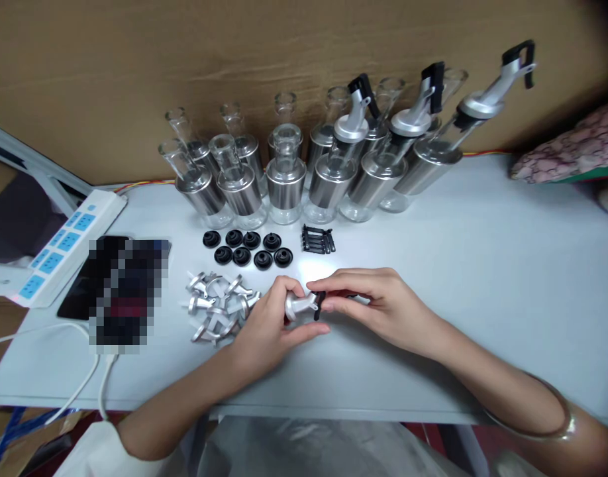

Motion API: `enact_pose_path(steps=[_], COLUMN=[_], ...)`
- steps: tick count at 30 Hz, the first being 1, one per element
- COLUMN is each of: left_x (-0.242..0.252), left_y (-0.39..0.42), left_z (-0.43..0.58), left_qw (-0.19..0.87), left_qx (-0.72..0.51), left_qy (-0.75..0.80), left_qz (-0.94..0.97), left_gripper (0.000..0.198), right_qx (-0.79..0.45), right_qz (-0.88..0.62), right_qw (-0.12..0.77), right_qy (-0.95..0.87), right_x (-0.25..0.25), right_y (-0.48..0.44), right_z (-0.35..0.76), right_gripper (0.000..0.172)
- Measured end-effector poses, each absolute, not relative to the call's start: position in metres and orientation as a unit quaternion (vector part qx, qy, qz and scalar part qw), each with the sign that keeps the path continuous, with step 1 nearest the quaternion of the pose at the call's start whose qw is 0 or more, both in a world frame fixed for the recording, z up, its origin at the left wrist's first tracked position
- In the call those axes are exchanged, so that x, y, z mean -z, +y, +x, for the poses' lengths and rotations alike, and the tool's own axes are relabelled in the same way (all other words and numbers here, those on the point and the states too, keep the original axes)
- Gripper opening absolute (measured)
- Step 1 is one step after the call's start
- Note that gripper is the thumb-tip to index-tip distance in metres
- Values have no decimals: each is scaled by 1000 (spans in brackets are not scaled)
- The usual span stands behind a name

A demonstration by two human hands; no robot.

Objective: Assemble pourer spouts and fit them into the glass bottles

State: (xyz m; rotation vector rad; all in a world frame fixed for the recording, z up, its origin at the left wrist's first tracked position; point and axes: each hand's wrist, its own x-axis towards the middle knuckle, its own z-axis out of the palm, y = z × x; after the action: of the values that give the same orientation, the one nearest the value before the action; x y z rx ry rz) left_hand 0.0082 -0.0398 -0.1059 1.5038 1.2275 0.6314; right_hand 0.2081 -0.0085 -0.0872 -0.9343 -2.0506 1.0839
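Observation:
Near the table's front, my left hand [274, 318] is closed round a silver bottle pourer [298, 306], its spout pointing right. At the spout's tip, the fingers of my right hand [383, 301] pinch a small black lever [318, 306]. Part of the lever is hidden by those fingers. Beside my left hand lies a heap of silver pourer tops [217, 306]. Several black round stoppers [252, 240] sit in two rows beyond it. A small group of black levers [318, 240] lies behind my hands.
Glass bottles with steel sleeves [287, 185] stand in rows at the back; three front ones carry pourers, such as the rightmost pourer [483, 105]. A power strip [68, 248], a phone [130, 291] and white cables [98, 361] occupy the left. A patterned cloth [572, 146] is at right.

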Motion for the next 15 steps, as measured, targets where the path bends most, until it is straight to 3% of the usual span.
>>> enact_pose_path(steps=[15], left_x=[107], left_y=[-39], left_z=[7], left_qw=[519], left_qx=[-294], left_qy=[496], left_qz=[630], left_gripper=[36], right_qx=[-395], right_qz=[-368], right_qw=[343], right_qy=[-769], right_x=[89], right_y=[-12], right_z=[207], right_gripper=[18])
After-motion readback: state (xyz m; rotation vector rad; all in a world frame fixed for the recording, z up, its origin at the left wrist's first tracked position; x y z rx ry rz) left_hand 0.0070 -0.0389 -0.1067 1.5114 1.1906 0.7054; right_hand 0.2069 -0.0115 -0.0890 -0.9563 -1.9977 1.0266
